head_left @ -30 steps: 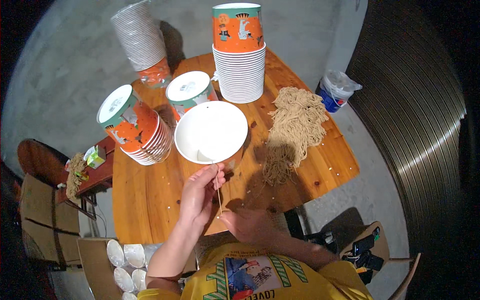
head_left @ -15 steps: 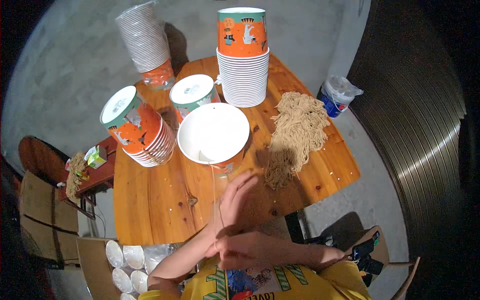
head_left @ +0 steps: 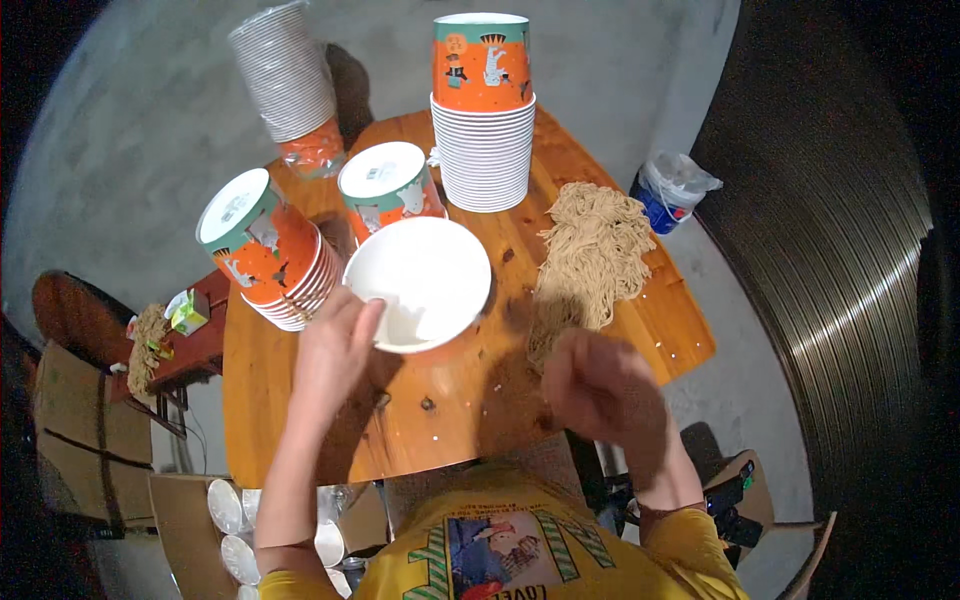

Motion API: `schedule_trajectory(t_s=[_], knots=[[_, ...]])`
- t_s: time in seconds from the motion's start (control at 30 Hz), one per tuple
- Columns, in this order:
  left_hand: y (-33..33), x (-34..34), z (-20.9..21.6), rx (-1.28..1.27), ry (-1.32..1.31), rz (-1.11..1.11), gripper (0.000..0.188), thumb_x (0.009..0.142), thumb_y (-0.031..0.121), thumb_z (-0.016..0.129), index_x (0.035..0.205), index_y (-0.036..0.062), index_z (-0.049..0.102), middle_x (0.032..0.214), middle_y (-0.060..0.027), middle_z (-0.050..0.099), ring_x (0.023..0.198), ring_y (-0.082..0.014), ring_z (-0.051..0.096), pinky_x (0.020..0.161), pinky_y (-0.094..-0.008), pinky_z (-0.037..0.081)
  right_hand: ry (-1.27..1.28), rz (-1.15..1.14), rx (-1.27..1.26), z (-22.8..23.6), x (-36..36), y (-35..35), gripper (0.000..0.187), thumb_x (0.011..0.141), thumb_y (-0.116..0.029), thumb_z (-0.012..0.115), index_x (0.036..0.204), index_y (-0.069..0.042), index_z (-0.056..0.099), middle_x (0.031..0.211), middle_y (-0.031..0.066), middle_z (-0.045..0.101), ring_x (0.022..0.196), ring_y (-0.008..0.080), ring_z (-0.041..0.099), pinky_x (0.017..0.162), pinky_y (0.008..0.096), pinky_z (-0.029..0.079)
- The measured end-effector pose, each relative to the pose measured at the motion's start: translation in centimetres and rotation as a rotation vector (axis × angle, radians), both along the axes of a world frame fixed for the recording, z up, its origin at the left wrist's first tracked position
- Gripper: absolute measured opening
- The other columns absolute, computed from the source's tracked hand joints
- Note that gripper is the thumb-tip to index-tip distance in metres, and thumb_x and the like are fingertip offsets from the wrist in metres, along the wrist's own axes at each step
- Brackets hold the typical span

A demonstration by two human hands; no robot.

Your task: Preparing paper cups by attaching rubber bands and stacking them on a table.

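Note:
An open paper bucket (head_left: 430,275), white inside, stands tilted toward me near the middle of the table. My left hand (head_left: 345,330) grips its near-left rim, thumb over the edge. My right hand (head_left: 605,390) is up off the table, blurred, with its fingers curled in. It is beside the near end of a pile of tan cords (head_left: 595,250). Whatever its fingers may hold is too smeared to make out. Close by on the left leans a stack of orange and green buckets (head_left: 265,240), with cord strands along its lower side.
An upside-down bucket (head_left: 385,180) sits behind the open one. A tall bucket stack (head_left: 483,150) rises at the back. A plastic-wrapped stack (head_left: 290,90) leans at the far left. A blue pail (head_left: 660,210) stands beyond the right edge of the wooden table (head_left: 480,420).
My hands have parted from in front of my chest. The left has gone onto the bucket's rim, and the right has swung toward the cords. The bucket has shifted slightly nearer and tilted.

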State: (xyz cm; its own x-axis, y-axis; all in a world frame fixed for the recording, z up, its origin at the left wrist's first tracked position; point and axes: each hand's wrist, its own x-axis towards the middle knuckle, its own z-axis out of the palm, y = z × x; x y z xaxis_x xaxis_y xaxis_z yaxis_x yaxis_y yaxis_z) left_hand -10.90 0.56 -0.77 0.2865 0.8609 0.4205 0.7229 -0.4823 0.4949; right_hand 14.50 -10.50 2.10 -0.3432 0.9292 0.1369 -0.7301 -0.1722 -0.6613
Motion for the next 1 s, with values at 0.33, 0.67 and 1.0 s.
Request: schedule_trajectory(t_s=[0.33,0.67,1.0], knots=[[0.8,-4.4,0.5,0.212,0.03,-0.104,0.017,0.086,0.015,0.059,0.081,-0.0011,0.057,0.083,-0.0138,0.054,0.078,-0.0298,0.055,0.072,-0.038,0.044,0.627,0.223,-0.415,-5.2,-2.4,5.8,0.031,0.099,-0.024,0.037,0.09,-0.001,0.057,0.053,-0.0035,0.035,0.044,0.0063,0.032,0.037,0.02,0.027],[-9.8,5.2,-0.9,-0.18,-0.252,-0.21,0.022,0.082,0.003,0.065,0.103,0.0028,0.058,0.089,-0.0092,0.058,0.07,-0.0199,0.06,0.06,-0.0302,0.048,0.561,0.291,-0.357,-5.4,-3.7,4.7,0.031,0.101,-0.024,0.035,0.094,-0.003,0.057,0.054,-0.0035,0.037,0.044,0.0054,0.03,0.038,0.019,0.027],[-9.3,4.9,-1.4,-0.115,-0.057,-0.197,0.01,0.086,0.003,0.056,0.095,0.0011,0.056,0.086,-0.0171,0.054,0.078,-0.0383,0.059,0.065,-0.0442,0.047,-0.91,-0.568,0.271,-9.8,-2.4,3.9,0.019,0.094,-0.021,0.049,0.098,-0.004,0.056,0.071,0.0025,0.055,0.058,0.0092,0.052,0.052,0.0213,0.043]])
